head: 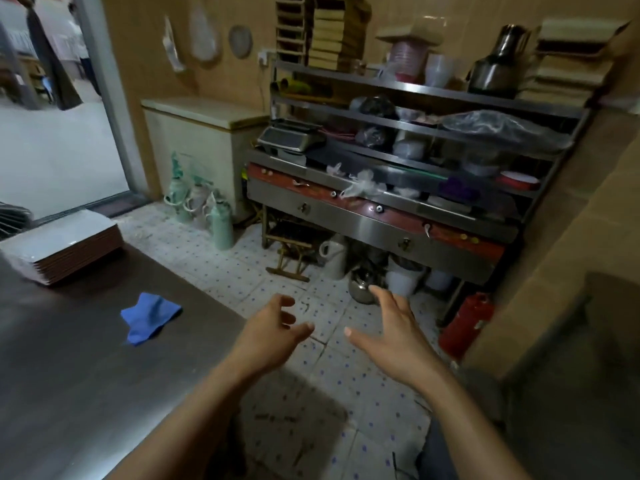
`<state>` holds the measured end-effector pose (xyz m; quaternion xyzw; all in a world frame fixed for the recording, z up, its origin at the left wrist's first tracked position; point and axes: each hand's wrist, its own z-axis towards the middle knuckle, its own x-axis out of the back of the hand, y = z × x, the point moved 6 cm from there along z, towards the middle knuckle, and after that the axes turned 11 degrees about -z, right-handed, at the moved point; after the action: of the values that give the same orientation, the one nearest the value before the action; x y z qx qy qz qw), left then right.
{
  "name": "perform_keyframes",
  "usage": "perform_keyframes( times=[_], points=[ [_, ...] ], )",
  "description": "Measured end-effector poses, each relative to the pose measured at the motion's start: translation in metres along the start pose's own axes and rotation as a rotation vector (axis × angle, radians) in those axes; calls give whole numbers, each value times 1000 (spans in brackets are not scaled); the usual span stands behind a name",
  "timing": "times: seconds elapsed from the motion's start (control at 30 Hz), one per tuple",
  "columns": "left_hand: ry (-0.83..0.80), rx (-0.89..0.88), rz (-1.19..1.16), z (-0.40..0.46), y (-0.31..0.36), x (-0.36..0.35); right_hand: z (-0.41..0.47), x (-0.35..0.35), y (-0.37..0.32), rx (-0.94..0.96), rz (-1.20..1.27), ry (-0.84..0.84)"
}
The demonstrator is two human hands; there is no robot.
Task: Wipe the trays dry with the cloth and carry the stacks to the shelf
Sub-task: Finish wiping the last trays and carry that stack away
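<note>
A stack of flat trays (65, 245) with a pale top and brown edges sits at the far left of the dark table (86, 375). A crumpled blue cloth (149, 317) lies on the table nearer its right edge. My left hand (273, 329) and my right hand (388, 327) are held out over the tiled floor, right of the table, palms facing each other, fingers loose and holding nothing. The metal shelf unit (415, 140) stands ahead against the wall, with stacks of trays (329, 32) on its top level.
The shelf is crowded with a scale (291, 135), bags, bowls and a metal jug (498, 60). Thermos flasks (207, 209) stand by a pale cabinet. A kettle (362, 289), buckets and a red canister (465, 323) sit on the floor. A doorway opens at far left.
</note>
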<state>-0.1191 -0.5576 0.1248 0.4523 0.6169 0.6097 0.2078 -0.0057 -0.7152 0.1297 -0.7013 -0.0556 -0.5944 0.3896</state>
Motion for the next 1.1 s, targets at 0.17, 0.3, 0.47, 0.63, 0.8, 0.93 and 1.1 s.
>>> perform_keyframes(
  times=[0.17, 0.3, 0.47, 0.63, 0.8, 0.93, 1.1],
  points=[
    [66, -7, -7, 95, 15, 25, 108, -1, -7, 40, 40, -42],
    [175, 36, 6, 160, 5, 56, 198, -19, -28, 134, 29, -102],
    [378, 104, -23, 239, -9, 91, 316, -53, -61, 290, 57, -215],
    [616, 213, -76, 305, -11, 121, 428, -81, -101, 474, 50, -362],
    [800, 289, -123, 345, -4, 145, 508, -103, -147, 686, -14, -460],
    [970, 364, -126, 353, -15, 178, 544, -130, -194, 831, 18, -554],
    [1157, 410, -182, 355, -42, 229, 570, -175, -270, 1002, -19, -647]
  ],
)
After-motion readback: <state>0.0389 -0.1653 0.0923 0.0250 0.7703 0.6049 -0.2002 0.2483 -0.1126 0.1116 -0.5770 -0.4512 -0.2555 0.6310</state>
